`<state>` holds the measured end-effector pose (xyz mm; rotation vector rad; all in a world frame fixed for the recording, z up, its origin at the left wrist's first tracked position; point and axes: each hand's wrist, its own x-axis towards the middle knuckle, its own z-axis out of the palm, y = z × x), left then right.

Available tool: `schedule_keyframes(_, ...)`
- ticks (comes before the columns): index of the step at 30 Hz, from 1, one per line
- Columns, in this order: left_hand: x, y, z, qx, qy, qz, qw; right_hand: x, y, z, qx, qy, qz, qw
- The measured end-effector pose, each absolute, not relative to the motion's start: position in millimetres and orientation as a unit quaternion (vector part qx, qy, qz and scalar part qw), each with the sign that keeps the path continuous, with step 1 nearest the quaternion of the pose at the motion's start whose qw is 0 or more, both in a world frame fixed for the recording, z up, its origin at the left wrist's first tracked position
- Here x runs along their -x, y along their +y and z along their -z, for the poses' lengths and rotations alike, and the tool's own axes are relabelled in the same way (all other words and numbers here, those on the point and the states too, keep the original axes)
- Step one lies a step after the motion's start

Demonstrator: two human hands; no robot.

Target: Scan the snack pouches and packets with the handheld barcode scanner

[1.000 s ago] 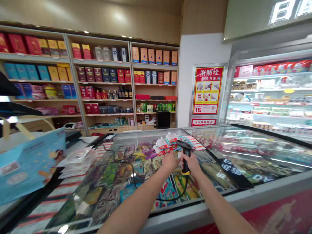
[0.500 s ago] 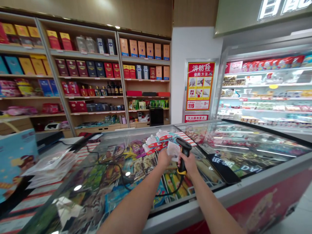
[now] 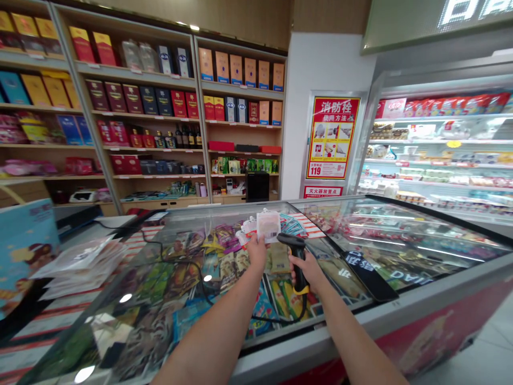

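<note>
The left hand pinches a small, flat white-and-clear plastic packet upright above a glass-topped chest freezer, while the right hand is clamped around a black-and-yellow corded handheld barcode scanner, its nose pointing toward the packet just beside it.
</note>
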<state>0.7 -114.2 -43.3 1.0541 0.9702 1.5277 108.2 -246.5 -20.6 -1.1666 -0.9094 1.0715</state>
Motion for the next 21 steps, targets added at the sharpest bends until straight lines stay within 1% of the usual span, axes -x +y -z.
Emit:
schedule_keyframes(5,-0.8,-115.1,43.9,-0.439,0.393,-0.639,0.494,-108.2,-246.3,20.9,0.512,-0.405,-0.47,0.594)
schedule_keyframes(16,-2.3,-119.7,42.6,-0.446,0.417,-0.626,0.486,-107.2,-246.2,25.4,0.514,-0.396,-0.463,0.604)
schedule_keyframes(21,6.8,-120.5,34.2,-0.463,0.423,-0.614,0.48,-95.4,-242.2,23.7,0.498,-0.382,-0.465,0.624)
